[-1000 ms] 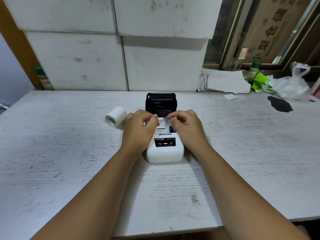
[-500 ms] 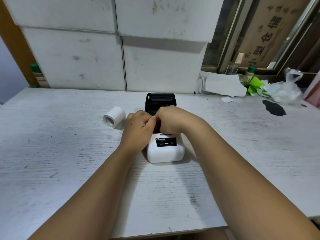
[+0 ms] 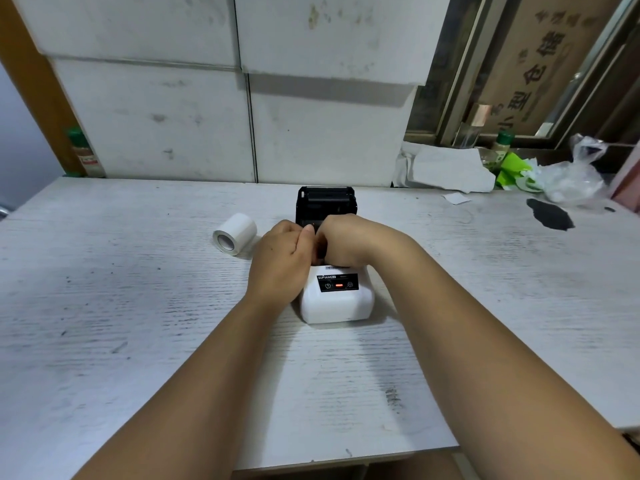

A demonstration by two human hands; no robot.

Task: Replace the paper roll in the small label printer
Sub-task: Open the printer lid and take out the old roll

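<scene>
The small label printer [image 3: 336,301] is a white box with a dark button panel, sitting mid-table with its black lid [image 3: 326,201] tipped open at the back. Both hands crowd over its open paper bay. My left hand [image 3: 280,261] curls around the printer's left side, thumb at the bay's edge. My right hand [image 3: 348,240] is bent down into the bay from the right; its fingers and whatever they touch are hidden. A white paper roll [image 3: 234,238] lies on its side on the table, left of my left hand and apart from it.
The white wood-grain table [image 3: 138,323] ends at a near edge low in the view. White panels stand behind it. At the back right lie crumpled paper [image 3: 446,171], a green bottle [image 3: 500,147], a plastic bag [image 3: 571,174] and a dark stain [image 3: 550,214].
My right hand has swung from the printer's right side over the paper bay, covering it and meeting my left hand. The left hand, the printer and the loose roll stay put.
</scene>
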